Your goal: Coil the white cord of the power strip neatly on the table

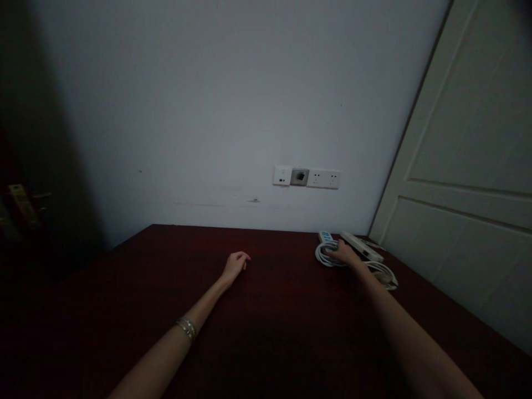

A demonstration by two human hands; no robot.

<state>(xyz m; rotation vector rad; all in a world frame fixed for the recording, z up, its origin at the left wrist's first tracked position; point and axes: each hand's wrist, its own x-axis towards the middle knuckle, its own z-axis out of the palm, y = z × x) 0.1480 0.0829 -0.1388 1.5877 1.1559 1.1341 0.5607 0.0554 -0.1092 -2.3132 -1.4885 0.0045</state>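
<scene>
My right hand (343,253) reaches to the back right of the dark red table (266,299). Its fingers are closed on a coiled pale cable (320,256), though the fingertips are partly hidden among the loops. Just behind the coil lies a small white power strip (325,236) with blue sockets. To the left, my left hand (235,264) rests low over the tabletop with its fingers loosely bent and a little apart, holding nothing. A bracelet (187,328) circles the left wrist.
A longer white power strip (361,247) lies right of my right hand, and another coiled cable (386,275) sits in front of it. Wall sockets (323,178) are above the table's back edge. A white panelled door (469,166) borders the right side.
</scene>
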